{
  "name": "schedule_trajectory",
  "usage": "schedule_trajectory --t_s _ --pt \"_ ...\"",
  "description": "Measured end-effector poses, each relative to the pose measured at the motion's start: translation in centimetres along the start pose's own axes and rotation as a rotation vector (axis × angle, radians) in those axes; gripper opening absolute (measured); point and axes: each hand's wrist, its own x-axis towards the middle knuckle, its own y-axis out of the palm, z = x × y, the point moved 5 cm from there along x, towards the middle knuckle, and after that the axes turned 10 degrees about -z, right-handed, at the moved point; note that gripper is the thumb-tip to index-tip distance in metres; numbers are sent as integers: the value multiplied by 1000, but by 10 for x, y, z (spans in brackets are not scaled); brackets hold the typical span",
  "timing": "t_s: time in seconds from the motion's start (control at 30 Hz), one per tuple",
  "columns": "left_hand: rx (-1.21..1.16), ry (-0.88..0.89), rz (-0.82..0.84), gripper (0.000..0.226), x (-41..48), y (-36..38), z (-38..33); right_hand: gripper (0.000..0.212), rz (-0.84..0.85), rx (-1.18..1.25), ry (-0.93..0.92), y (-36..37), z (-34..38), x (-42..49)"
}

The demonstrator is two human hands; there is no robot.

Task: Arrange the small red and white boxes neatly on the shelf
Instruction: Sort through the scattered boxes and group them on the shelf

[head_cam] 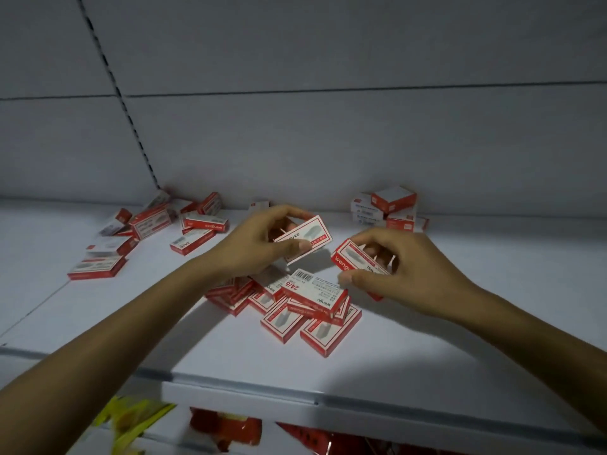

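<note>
Small red and white boxes lie scattered on a white shelf [427, 349]. My left hand [253, 244] grips one box [312, 236] between thumb and fingers, lifted above the shelf. My right hand [404, 274] pinches another box [353, 257], tilted, just to the right of the first. Below both hands is a loose heap of several boxes [308, 310], some overlapping. More boxes lie jumbled at the back left [157, 231]. A small stack of boxes [391, 206] stands against the back wall at the right.
The grey back panel [328, 142] rises behind the shelf, with a slotted upright [131, 126] at the left. The shelf's front edge [295, 399] runs below my arms. Under it, yellow packets [131, 421] and red packets [230, 428] show on a lower level.
</note>
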Motion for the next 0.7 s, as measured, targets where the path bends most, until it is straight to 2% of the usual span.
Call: schedule_trajectory --t_s 0.17,0.37,0.53,0.6,0.7 --pt "211 -34 85 19 16 15 15 30 -11 -22 154 19 -24 13" --pt "413 -13 363 28 39 31 24 33 -18 -32 243 39 -40 20" --pt "383 52 581 34 31 31 24 36 -84 -25 213 33 -33 18" --pt "408 88 585 38 27 30 23 37 -70 -4 214 34 -31 15" --pt "423 89 522 31 27 29 25 41 -56 0 211 39 -28 12"
